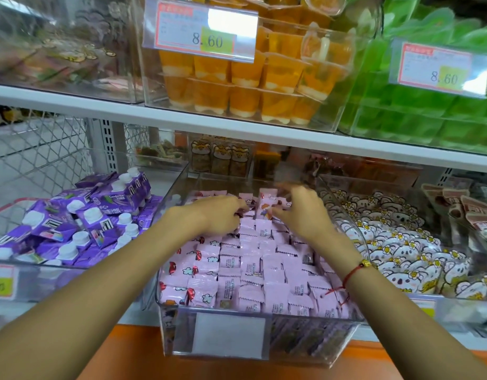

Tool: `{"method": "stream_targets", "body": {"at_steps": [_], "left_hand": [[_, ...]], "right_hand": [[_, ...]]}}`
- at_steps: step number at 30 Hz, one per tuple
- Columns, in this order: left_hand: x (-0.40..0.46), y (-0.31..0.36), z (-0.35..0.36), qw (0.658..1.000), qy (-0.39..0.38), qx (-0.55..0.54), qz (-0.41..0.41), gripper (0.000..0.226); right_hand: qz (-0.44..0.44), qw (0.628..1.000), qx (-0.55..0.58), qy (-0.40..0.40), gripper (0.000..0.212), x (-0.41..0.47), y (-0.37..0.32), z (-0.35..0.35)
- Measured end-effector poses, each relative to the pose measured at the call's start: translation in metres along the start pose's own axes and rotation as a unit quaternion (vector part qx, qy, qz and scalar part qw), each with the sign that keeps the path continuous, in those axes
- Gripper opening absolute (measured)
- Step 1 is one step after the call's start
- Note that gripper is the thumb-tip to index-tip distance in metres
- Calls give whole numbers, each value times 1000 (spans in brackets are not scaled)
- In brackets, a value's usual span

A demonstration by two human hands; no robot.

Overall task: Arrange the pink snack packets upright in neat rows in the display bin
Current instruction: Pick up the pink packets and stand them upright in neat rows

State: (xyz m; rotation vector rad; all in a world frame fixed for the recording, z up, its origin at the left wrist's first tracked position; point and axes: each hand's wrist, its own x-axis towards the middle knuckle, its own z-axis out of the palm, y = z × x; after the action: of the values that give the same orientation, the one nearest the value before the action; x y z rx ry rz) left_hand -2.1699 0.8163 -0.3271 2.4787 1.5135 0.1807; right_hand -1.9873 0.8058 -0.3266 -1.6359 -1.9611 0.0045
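Note:
A clear display bin on the lower shelf is full of pink snack packets, most standing in rows. Both my hands reach to the bin's back. My left hand rests on the packets at back left, its fingers curled down among them. My right hand is at back right, its thumb and fingers pinching one upright pink packet that sticks up above the others. A red string bracelet sits on my right wrist.
A bin of purple cartons with white caps stands to the left, and a bin of koala-print packets to the right. The white shelf above carries orange jelly cups and green packs, low over the bins.

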Motion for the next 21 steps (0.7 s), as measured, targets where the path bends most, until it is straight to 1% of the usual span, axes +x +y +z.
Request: {"method": "stream_targets", "body": {"at_steps": [2, 4, 5, 6, 8, 12, 14, 15, 17, 18, 19, 21], "left_hand": [[0, -2, 2, 1000, 2, 16, -5, 48], [-1, -3, 2, 1000, 0, 30, -3, 49], [-1, -4, 1, 1000, 0, 32, -1, 49], [-2, -3, 1, 1000, 0, 31, 0, 49], [-3, -2, -2, 1000, -5, 29, -2, 48], [-3, 3, -4, 999, -2, 36, -3, 43], [-1, 8, -2, 999, 18, 40, 2, 44], [0, 11, -1, 999, 31, 40, 8, 45], [2, 16, 3, 998, 39, 32, 28, 46], [3, 18, 5, 998, 29, 27, 39, 45], [3, 20, 7, 998, 11, 23, 49, 43], [5, 22, 10, 998, -23, 25, 60, 38]], "right_hand": [[-32, 999, -24, -8, 55, -2, -1, 5], [-63, 997, -31, -36, 45, -2, -2, 10], [-71, 994, -36, -68, 39, -3, -2, 13], [-74, 991, -41, -105, 36, -4, -2, 15], [-66, 982, -51, -167, 38, -5, 0, 17], [-57, 971, -63, -225, 41, -3, 2, 16], [-32, 976, -18, -213, 39, -1, 1, 11], [-12, 983, 20, -183, 37, 1, 2, 7], [25, 993, 77, -89, 32, 5, 5, -3], [40, 993, 94, -51, 29, 8, 8, -9], [53, 993, 105, -30, 25, 9, 11, -14], [63, 993, 94, -41, 21, 10, 14, -20]]}}
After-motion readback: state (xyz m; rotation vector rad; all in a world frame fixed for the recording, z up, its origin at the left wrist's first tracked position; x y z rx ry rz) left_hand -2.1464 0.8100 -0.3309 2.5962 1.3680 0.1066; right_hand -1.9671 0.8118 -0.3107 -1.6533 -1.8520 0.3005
